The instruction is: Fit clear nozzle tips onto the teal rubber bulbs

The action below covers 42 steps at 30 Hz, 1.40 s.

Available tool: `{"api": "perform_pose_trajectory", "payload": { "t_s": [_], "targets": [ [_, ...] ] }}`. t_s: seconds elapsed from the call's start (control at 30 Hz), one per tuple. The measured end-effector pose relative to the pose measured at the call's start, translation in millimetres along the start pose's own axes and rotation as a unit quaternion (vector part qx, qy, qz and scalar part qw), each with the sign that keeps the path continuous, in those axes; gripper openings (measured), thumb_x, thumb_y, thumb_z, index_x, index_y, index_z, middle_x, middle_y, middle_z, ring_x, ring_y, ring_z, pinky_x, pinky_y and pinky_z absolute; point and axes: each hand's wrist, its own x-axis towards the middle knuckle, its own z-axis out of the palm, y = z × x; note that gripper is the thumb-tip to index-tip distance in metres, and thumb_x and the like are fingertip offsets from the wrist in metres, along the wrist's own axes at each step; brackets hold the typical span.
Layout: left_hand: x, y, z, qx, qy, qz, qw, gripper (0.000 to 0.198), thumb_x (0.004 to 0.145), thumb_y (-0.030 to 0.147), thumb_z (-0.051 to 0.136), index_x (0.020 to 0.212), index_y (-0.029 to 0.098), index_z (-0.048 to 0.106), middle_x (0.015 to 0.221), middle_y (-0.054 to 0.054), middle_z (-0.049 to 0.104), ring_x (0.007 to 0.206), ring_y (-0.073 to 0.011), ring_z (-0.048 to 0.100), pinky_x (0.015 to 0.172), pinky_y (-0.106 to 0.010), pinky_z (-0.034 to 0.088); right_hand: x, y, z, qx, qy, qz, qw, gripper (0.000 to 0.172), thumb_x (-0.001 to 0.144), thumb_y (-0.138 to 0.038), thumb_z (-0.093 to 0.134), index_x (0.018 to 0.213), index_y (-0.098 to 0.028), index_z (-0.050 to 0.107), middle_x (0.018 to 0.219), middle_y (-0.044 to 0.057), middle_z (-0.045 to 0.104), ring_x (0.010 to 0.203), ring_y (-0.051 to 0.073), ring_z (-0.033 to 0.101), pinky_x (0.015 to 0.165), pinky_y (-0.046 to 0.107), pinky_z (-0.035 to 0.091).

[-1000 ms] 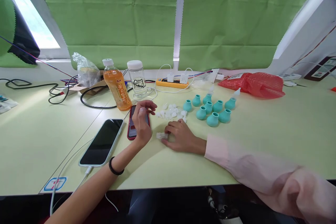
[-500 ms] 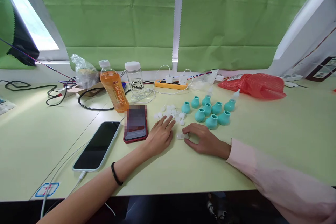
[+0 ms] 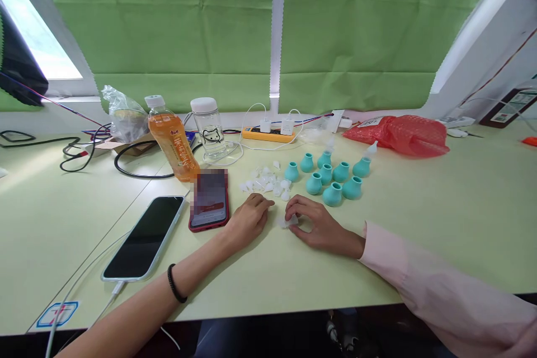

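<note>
My right hand pinches a small translucent plastic nozzle between thumb and fingers, low over the table. To its left, my left hand rests palm down, index finger stretched out and the other fingers bent; its palm side is hidden. Just beyond it lies a loose pile of similar translucent pieces. Several turquoise rubber bulbs stand grouped behind my right hand, most with bare round mouths. The far-right bulb carries a translucent pointed nozzle.
A red-cased phone and a charging phone lie left of my hands. Behind them stand an orange drink bottle and a clear jar. Farther back are a yellow power strip and a red plastic bag.
My left hand has drawn back from the pile, its fingers more bent. My right hand still pinches the nozzle, which now sits tilted differently. The view has shifted slightly.
</note>
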Motion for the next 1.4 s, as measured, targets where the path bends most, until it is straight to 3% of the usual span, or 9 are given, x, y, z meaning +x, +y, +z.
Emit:
{"api": "perform_pose_trajectory", "payload": {
  "t_s": [0.13, 0.27, 0.33, 0.43, 0.57, 0.9, 1.0, 1.23, 1.4],
  "targets": [
    [0, -2, 1.8, -0.016, 0.044, -0.032, 0.998, 0.031, 0.078, 0.004, 0.034, 0.106, 0.01, 0.048, 0.105, -0.012, 0.052, 0.1, -0.0183, 0.048, 0.085, -0.032, 0.042, -1, 0, 1, 0.003, 0.0, -0.009, 1.0, 0.019, 0.066, -0.003, 0.045, 0.077, -0.018, 0.05, 0.088, 0.005, 0.049, 0.071, 0.012, 0.051, 0.062, 0.025, 0.044],
    [-1, -6, 5.4, 0.031, -0.028, 0.01, 0.999, 0.036, 0.078, 0.005, 0.036, 0.114, 0.006, 0.042, 0.117, -0.015, 0.047, 0.114, -0.0232, 0.038, 0.093, -0.037, 0.035, -1, -2, 2, 0.007, 0.011, -0.026, 1.0, 0.013, 0.067, -0.007, 0.049, 0.074, -0.017, 0.052, 0.086, 0.005, 0.051, 0.073, 0.012, 0.052, 0.064, 0.025, 0.045],
    [-1, -6, 5.0, 0.035, -0.046, 0.01, 0.998, 0.034, 0.079, 0.005, 0.035, 0.111, 0.008, 0.045, 0.114, -0.014, 0.05, 0.11, -0.0222, 0.042, 0.091, -0.036, 0.038, -1, -3, 3, 0.01, 0.022, -0.036, 0.999, 0.008, 0.069, -0.01, 0.05, 0.072, -0.018, 0.052, 0.083, 0.004, 0.052, 0.074, 0.012, 0.052, 0.066, 0.025, 0.045],
    [0, -4, 1.5, 0.017, -0.028, -0.019, 0.999, 0.03, 0.079, 0.005, 0.037, 0.103, 0.011, 0.052, 0.099, -0.01, 0.059, 0.094, -0.019, 0.053, 0.081, -0.032, 0.044, -2, -3, 3, 0.017, 0.031, -0.041, 0.999, 0.008, 0.07, -0.012, 0.05, 0.074, -0.018, 0.052, 0.085, 0.004, 0.052, 0.077, 0.013, 0.052, 0.066, 0.026, 0.045],
    [0, -2, -2.2, -0.01, -0.004, -0.023, 1.0, 0.023, 0.076, 0.006, 0.043, 0.092, 0.013, 0.059, 0.083, -0.007, 0.06, 0.082, -0.0172, 0.054, 0.072, -0.028, 0.046, -3, -3, 4, 0.039, 0.023, -0.005, 0.999, 0.022, 0.068, -0.013, 0.053, 0.089, -0.019, 0.049, 0.086, 0.004, 0.053, 0.076, 0.012, 0.053, 0.066, 0.025, 0.046],
    [-1, -1, 1.0, 0.036, 0.038, -0.098, 0.994, 0.02, 0.075, 0.018, 0.048, 0.094, 0.015, 0.055, 0.089, -0.008, 0.052, 0.086, -0.0206, 0.049, 0.068, -0.032, 0.046, -2, -7, 1, -0.051, -0.023, 0.031, 0.998, 0.027, 0.063, -0.025, 0.061, 0.088, -0.018, 0.052, 0.079, 0.003, 0.057, 0.075, 0.015, 0.053, 0.068, 0.029, 0.043],
    [-1, -1, 2.3, 0.046, 0.023, -0.109, 0.993, 0.014, 0.077, 0.018, 0.045, 0.083, 0.013, 0.057, 0.084, -0.009, 0.052, 0.079, -0.0201, 0.05, 0.064, -0.032, 0.046, -2, -8, 1, -0.074, -0.033, 0.03, 0.996, 0.021, 0.064, -0.024, 0.06, 0.083, -0.017, 0.055, 0.078, 0.004, 0.056, 0.077, 0.016, 0.052, 0.068, 0.03, 0.043],
    [-1, 10, -6.1, -0.097, 0.088, -0.052, 0.99, 0.011, 0.076, 0.018, 0.048, 0.078, 0.014, 0.059, 0.068, -0.003, 0.056, 0.066, -0.0142, 0.05, 0.061, -0.026, 0.043, -1, -5, 2, -0.069, -0.04, 0.035, 0.996, 0.015, 0.072, -0.024, 0.054, 0.086, -0.018, 0.057, 0.077, 0.004, 0.056, 0.074, 0.015, 0.052, 0.065, 0.028, 0.043],
    [-3, 22, -12.0, -0.184, 0.078, 0.001, 0.98, 0.011, 0.075, 0.021, 0.051, 0.076, 0.014, 0.061, 0.067, -0.003, 0.057, 0.064, -0.0126, 0.05, 0.059, -0.024, 0.042, 0, -5, 2, -0.069, -0.052, 0.025, 0.996, 0.014, 0.076, -0.022, 0.05, 0.088, -0.017, 0.057, 0.079, 0.004, 0.055, 0.077, 0.015, 0.051, 0.068, 0.028, 0.042]
  ]
}}
